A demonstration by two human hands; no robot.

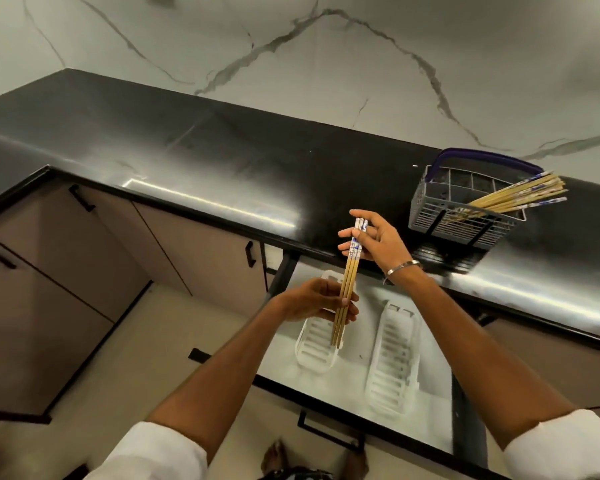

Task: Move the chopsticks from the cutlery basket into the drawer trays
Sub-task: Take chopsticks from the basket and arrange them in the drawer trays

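Nearest the camera, two white sleeves [160, 452] frame the lower edge, and something dark between them at the very bottom is too blurred to identify. Above that lies the open black-framed drawer [461, 420], holding two white slotted plastic trays: the left tray [314, 348] and the right tray [392, 362]. Both look empty of chopsticks, though glare washes out their slots and the left hand hides the far end of the left tray.

Over the left tray, the left hand [317, 301] has its grip curled round the lower, plain ends of a small bundle of tan wooden chopsticks with blue-and-white patterned tops [349, 282]. The right hand [373, 242] pinches the patterned ends, fingers partly spread. About three sticks show; an exact count is uncertain.

The step in hand looks like squaring up the bundle before laying it down. The next move calls for tilting the sticks level, lining them up along the left tray beneath, lowering them in and letting go with both hands.

Farther off, on the glossy black surface [205, 157], stands the grey wire cutlery basket with a purple handle [465, 216], with many more chopsticks [520, 197] leaning out over its right rim. Their lower ends are lost behind the mesh, so most of the task appears to remain.
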